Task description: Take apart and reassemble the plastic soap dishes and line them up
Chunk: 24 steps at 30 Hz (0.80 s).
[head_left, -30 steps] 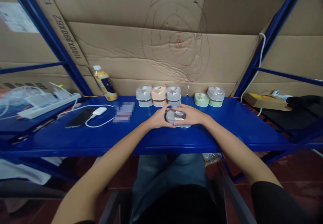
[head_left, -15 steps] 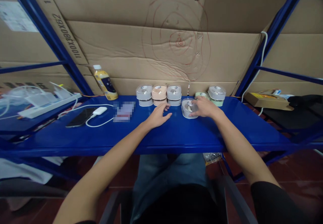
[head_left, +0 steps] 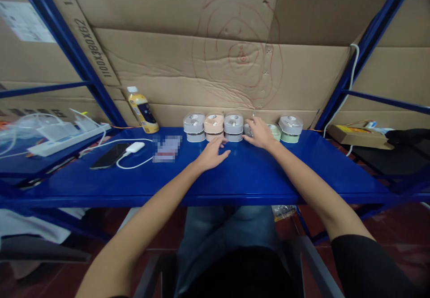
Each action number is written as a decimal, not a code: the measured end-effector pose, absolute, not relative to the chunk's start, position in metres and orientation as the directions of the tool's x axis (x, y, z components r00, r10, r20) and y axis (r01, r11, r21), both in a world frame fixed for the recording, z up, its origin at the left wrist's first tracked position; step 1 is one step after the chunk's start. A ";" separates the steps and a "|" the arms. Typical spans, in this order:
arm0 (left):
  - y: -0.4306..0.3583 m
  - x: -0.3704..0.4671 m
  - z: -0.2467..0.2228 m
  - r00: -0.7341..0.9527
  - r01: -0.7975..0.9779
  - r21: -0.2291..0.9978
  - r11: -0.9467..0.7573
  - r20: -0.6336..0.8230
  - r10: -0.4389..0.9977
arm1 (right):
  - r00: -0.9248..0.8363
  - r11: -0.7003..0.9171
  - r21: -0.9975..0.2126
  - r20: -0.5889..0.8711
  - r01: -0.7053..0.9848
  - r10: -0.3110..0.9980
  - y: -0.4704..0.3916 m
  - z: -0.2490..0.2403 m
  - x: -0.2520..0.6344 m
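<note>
Along the back of the blue table (head_left: 188,177) stands a row of small lidded containers. On its left are a grey one (head_left: 195,127), a peach one (head_left: 214,127) and another grey one (head_left: 233,127). My right hand (head_left: 260,132) is wrapped over a low grey container (head_left: 247,130), mostly hidden under the fingers. Just right of that hand sit a low green container (head_left: 274,131) and a green one with a clear lid (head_left: 290,129). My left hand (head_left: 213,152) rests on the table in front of the peach container, fingers apart, holding nothing.
A yellow bottle (head_left: 143,110) stands at the back left. Before it lie a black phone (head_left: 109,156), a white charger (head_left: 135,147) with its cable, and a blurred packet (head_left: 167,149). A power strip (head_left: 67,140) is far left, a cardboard box (head_left: 359,137) far right.
My right hand has moved back and left with the low grey container, which now stands beside the right-hand grey container of the row. The left hand has stayed in place.
</note>
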<state>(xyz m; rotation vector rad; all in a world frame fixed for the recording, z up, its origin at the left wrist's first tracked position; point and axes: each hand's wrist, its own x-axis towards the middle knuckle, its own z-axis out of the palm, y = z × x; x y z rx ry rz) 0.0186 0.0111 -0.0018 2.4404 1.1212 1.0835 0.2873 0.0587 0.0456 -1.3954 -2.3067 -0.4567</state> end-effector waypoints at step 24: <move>0.013 -0.006 0.018 0.508 0.036 0.956 -0.290 0.232 0.829 | -0.770 0.557 -0.786 0.174 0.266 0.613 -0.001 0.059 0.303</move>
